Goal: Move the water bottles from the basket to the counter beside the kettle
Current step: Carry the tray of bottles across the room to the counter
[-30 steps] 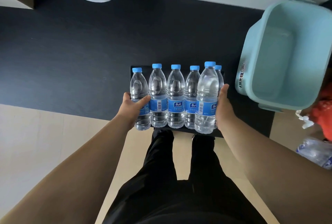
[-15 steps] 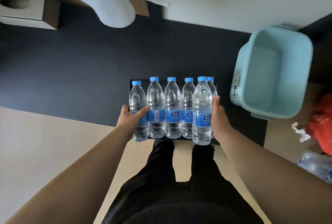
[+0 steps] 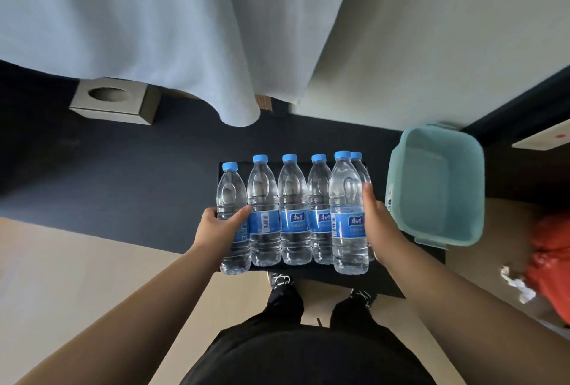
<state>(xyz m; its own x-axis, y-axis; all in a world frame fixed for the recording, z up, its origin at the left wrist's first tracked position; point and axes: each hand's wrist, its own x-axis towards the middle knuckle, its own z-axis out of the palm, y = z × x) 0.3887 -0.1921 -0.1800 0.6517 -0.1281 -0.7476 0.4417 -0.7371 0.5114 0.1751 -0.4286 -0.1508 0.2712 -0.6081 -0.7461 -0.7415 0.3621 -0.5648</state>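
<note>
Several clear water bottles with blue caps and blue labels stand upright in a tight row over a black flat surface in front of me. My left hand grips the leftmost bottle, thumb across its label. My right hand presses flat against the right end of the row, beside the nearest right bottle. Together the hands squeeze the row. An empty pale green plastic basket sits just right of the bottles. No kettle is in view.
A dark counter or floor band stretches left. A grey square box with a round hole sits at the back left under a pale hanging cloth. Crumpled paper and a red bag lie at the right.
The view has tilted upward and back, showing more cloth and wall. Both hands keep the same hold on the row of bottles, which looks slightly farther off.
</note>
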